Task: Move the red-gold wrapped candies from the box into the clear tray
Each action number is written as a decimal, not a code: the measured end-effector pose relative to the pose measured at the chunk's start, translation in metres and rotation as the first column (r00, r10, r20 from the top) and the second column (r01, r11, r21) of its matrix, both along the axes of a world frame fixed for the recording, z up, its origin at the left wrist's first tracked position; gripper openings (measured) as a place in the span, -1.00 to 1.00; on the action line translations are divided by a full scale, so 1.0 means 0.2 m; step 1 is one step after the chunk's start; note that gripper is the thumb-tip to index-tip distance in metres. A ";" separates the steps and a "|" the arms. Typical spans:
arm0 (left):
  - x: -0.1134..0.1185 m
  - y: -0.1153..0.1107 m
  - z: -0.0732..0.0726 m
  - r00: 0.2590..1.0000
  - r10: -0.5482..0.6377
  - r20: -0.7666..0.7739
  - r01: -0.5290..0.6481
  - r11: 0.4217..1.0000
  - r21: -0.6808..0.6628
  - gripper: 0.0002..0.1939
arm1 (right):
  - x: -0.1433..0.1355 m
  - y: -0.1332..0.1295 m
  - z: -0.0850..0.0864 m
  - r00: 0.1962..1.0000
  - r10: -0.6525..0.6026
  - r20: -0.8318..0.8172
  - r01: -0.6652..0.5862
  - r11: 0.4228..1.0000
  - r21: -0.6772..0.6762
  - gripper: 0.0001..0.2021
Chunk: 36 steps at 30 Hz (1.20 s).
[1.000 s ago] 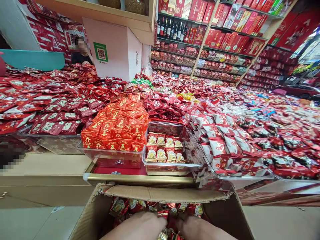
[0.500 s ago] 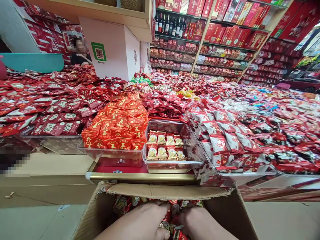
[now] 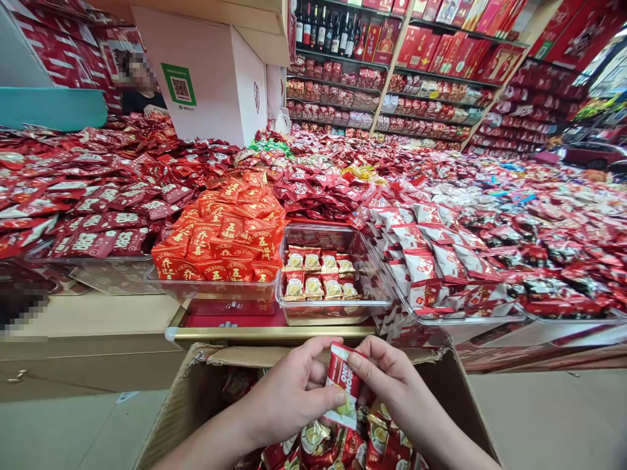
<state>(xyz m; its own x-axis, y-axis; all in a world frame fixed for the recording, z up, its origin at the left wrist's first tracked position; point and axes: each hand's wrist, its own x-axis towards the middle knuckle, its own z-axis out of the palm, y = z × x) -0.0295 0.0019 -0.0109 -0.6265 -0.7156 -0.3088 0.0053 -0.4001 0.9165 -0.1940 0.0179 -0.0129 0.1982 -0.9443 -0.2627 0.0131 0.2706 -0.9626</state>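
Observation:
Between my two hands, above the cardboard box (image 3: 161, 418), is a red and white wrapped candy (image 3: 343, 385). My left hand (image 3: 306, 385) pinches it from the left, thumb across its lower part. At its upper right edge, my right hand (image 3: 386, 372) grips it with thumb and fingers. Below them in the box lie many red and gold wrapped candies (image 3: 316, 440), partly covered by my wrists. Just beyond the box, a clear plastic tray (image 3: 377, 287) holds rows of similar small packets (image 3: 313, 285) with a round yellow picture, standing in its front part.
To the left of that tray stands a heaped tray of orange-red packets (image 3: 225, 241). White and red packets (image 3: 421, 261) fill the one on the right. More candy piles spread behind. A pink box with a code (image 3: 196, 78) and a person (image 3: 140, 85) are at the back left.
Both hands have come up out of the box and now hold a red and white wrapped candy. The camera view has shifted slightly, so the counter appears a little higher and further left.

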 end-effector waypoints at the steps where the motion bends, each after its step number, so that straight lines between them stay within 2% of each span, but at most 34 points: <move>1: 0.00 0.00 0.01 1.000 -0.003 -0.027 0.003 1.000 0.009 -0.43 | 0.00 -0.01 0.00 1.000 -0.021 0.020 0.021 1.000 0.016 -0.67; 6: 0.00 0.00 0.03 0.998 0.018 -0.067 -0.018 1.000 -0.010 -0.50 | 0.00 -0.01 0.02 0.996 -0.069 0.062 0.068 0.998 0.019 -0.68; 12: 0.00 0.00 0.03 0.998 -0.056 0.029 0.057 0.997 -0.045 -0.64 | 0.02 0.04 0.01 0.998 -0.026 0.051 0.028 0.999 -0.042 -0.73; 17: 0.01 0.00 0.04 0.992 -0.078 0.102 0.090 0.989 -0.116 -0.69 | 0.00 0.06 -0.02 0.999 -0.044 0.020 0.045 0.998 -0.050 -0.73; 20: 0.01 0.00 0.06 0.984 -0.125 0.129 0.144 0.978 -0.152 -0.75 | -0.03 0.05 -0.03 0.999 0.027 -0.042 -0.030 0.997 -0.077 -0.73; 22: 0.01 0.01 0.06 0.981 -0.150 0.127 0.166 0.977 -0.132 -0.72 | -0.03 0.05 -0.02 0.997 0.051 -0.052 -0.055 0.995 -0.083 -0.74; 24: 0.01 0.01 0.05 0.989 -0.111 0.102 0.121 0.988 -0.098 -0.65 | -0.03 0.04 -0.01 1.000 0.023 0.011 -0.022 0.998 -0.064 -0.76; 27: -0.01 0.00 0.03 0.999 0.025 0.031 -0.025 0.999 -0.031 -0.54 | 0.00 0.04 0.01 0.986 -0.034 0.162 0.042 0.998 -0.043 -0.73; 30: -0.03 0.00 0.00 0.993 0.121 -0.009 -0.121 0.993 -0.005 -0.42 | 0.02 0.03 0.02 0.976 -0.065 0.206 0.075 0.996 -0.038 -0.67; 36: -0.04 0.00 0.02 0.993 0.114 -0.040 -0.114 0.993 0.010 -0.41 | 0.00 0.03 0.03 0.978 -0.110 0.179 0.114 0.993 -0.013 -0.64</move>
<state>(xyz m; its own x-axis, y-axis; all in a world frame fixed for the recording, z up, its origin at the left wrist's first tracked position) -0.0376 0.0010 -0.0071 -0.5532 -0.7807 -0.2906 0.0885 -0.4020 0.9114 -0.1933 0.0229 -0.0060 0.1323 -0.9685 -0.2110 0.2136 0.2357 -0.9481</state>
